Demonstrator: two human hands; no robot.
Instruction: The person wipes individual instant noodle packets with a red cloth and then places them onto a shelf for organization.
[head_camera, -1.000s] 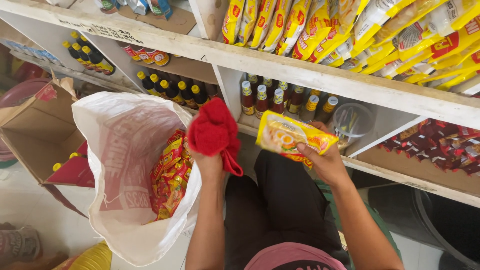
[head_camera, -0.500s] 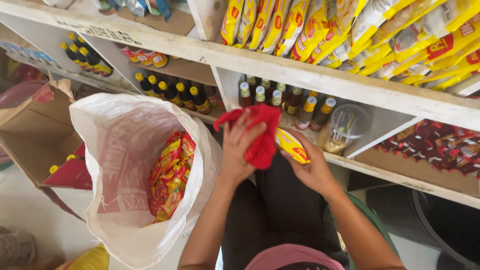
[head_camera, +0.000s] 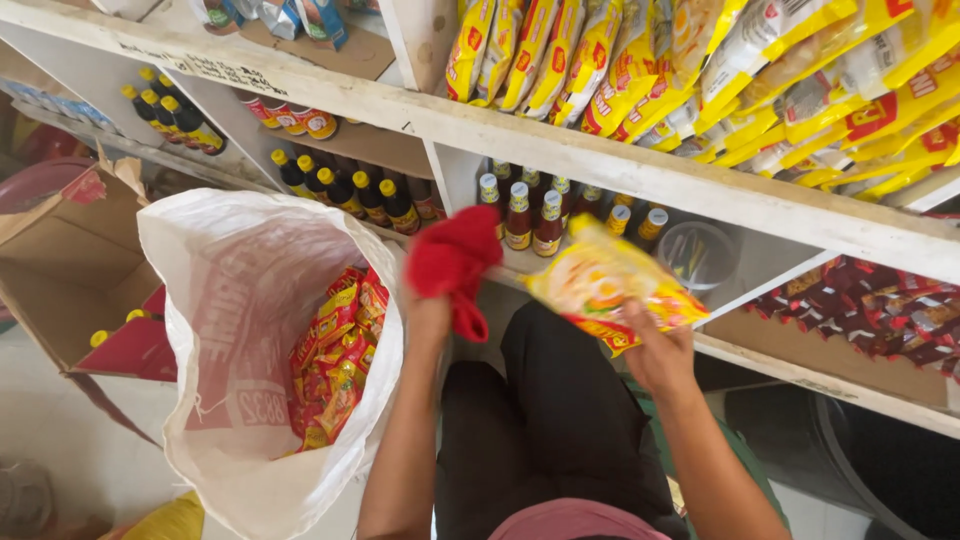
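Gripping a yellow noodle packet (head_camera: 605, 282) in the right hand (head_camera: 660, 352), fingers curled around its lower edge, holding it up just in front of the lower shelf's front edge (head_camera: 760, 352). Clutching a bunched red cloth (head_camera: 452, 268) in the left hand (head_camera: 428, 318), fingers pressed tight around it, just beside the white sack's (head_camera: 235, 330) right rim. Sack standing open, holding a heap of red and yellow packets (head_camera: 335, 355) against its right wall. Cardboard box (head_camera: 60, 270) sitting at the far left, showing yellow bottle caps (head_camera: 112, 328) along its near edge. Packet looking glossy and crinkled, yellow with a pale picture at its middle and red along the bottom edge, tilting down to the right. Dark sauce bottles (head_camera: 530, 215) lining the lower shelf behind both hands.
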